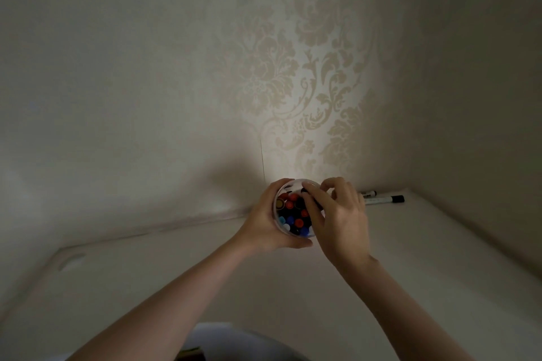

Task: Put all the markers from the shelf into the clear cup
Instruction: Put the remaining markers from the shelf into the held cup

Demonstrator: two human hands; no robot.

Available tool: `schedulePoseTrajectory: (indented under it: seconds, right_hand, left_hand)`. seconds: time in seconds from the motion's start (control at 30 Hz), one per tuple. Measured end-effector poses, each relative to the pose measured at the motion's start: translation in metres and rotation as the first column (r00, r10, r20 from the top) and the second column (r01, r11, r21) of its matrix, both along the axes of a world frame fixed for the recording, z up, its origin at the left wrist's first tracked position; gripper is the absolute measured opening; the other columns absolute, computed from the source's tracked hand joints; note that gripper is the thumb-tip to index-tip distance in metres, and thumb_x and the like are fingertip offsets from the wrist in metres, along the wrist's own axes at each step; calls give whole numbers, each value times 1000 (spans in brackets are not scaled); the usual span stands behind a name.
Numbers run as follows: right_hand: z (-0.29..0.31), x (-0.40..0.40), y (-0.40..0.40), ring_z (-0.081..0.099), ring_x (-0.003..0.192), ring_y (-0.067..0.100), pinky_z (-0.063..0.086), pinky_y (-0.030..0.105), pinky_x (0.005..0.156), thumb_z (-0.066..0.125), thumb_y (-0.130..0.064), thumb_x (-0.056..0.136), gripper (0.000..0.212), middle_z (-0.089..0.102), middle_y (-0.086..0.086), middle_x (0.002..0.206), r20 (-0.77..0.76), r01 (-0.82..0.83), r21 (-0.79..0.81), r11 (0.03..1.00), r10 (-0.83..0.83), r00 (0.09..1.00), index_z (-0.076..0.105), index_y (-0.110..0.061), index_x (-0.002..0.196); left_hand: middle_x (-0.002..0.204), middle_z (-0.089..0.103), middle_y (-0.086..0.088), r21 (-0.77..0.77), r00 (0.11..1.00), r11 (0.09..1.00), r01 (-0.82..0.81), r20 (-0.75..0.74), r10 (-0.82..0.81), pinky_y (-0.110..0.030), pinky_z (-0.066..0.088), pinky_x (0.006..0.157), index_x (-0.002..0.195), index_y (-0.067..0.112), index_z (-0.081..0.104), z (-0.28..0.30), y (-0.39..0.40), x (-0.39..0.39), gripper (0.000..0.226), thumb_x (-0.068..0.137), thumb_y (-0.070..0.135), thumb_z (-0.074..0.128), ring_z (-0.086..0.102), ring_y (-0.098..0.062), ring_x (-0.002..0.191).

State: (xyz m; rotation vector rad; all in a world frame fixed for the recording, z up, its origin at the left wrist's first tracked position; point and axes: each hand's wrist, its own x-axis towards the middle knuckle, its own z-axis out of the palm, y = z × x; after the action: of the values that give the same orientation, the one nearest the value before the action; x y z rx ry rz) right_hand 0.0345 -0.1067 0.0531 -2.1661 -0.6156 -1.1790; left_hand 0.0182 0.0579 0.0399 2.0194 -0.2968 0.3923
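Dim light here, and a pale shelf [440, 258] runs back into a corner of damask-patterned wallpaper [316, 73]. Over on the right, against the back wall, two white markers with black caps [384, 199] lie side by side on the shelf, just behind the right wrist and well clear of the cup. Nothing sits between them and the hands.

Centre stage, the clear cup [296, 184] is held up off the shelf near the back wall, its mouth tipped toward the camera and packed with markers standing on end [294, 218], red, blue, black and white caps showing. The left hand [265, 221] wraps it from the left, fingers curled round the far wall and thumb under the near rim. The right hand [337, 214] comes in from the right, fingertips pinching a black-capped marker [311, 201] that lies slanted across the cup's mouth, its cap end over the rim and the rest hidden under the fingers.
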Motion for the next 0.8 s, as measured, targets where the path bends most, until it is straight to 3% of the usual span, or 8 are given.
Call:
schedulePoseTrajectory:
  seconds: [0.13,0.2,0.27,0.37,0.47,0.63,0.73,0.8]
  right_hand:
    - [2,-5,-17,47,92,19,39,33,78,38,-47,93,40,51,5,111,-57,-24,-171,985,14,998,60,-29,122]
    - [3,0,-33,44,93,14,35,31,83,36,-45,95,41,48,2,110,-86,-102,-65,993,96,992,61,-30,124]
    - [-3,22,-53,50,95,14,36,23,87,43,-37,95,35,51,1,109,-134,-154,157,976,175,975,64,-24,120]
    - [-30,78,-89,54,111,26,33,15,91,58,-17,89,35,56,12,121,-381,8,300,954,112,918,58,-12,124]
    - [-62,127,-117,42,130,33,32,35,106,66,-17,85,59,43,19,141,-688,150,164,975,4,726,41,-5,138]
    - [-77,172,-130,37,135,30,32,53,108,61,-33,88,66,39,13,147,-761,80,23,997,-35,648,30,-16,145]
    - [-86,179,-138,25,141,26,18,56,111,48,-45,92,59,31,4,152,-787,87,-274,958,-275,552,27,-26,144]
    - [-87,176,-144,32,135,29,24,56,108,52,-44,90,53,37,5,147,-718,133,-334,933,-343,605,39,-26,139]
  left_hand:
    - [132,56,13,-10,1000,1000,4,-10,-4,-34,58,97,138,30,44,2,2,2,103,53,5,97,59,-10,126]
    - [135,54,11,-15,1000,1000,0,-23,0,-30,57,98,138,32,43,2,4,5,103,54,6,97,57,-9,127]
    - [139,52,13,-3,999,1000,-1,-32,1,-29,53,103,138,36,43,2,6,8,103,54,13,98,53,-8,131]
    - [141,53,14,4,999,1000,-19,-35,19,-35,50,108,137,40,44,4,7,13,103,50,24,99,51,-8,133]
    - [140,54,12,2,999,999,-34,-33,34,-37,51,109,137,38,45,7,6,21,104,50,22,99,53,-8,132]
    - [142,50,13,47,999,998,-30,-20,31,-39,50,110,138,36,44,5,0,30,104,51,23,99,50,-9,135]
    - [140,52,14,69,999,997,-22,-35,24,-39,52,108,136,39,45,5,-1,33,103,50,25,98,51,-9,134]
    - [139,52,16,78,999,997,-15,-33,18,-36,52,107,136,39,45,7,-2,36,101,52,18,99,51,-6,132]
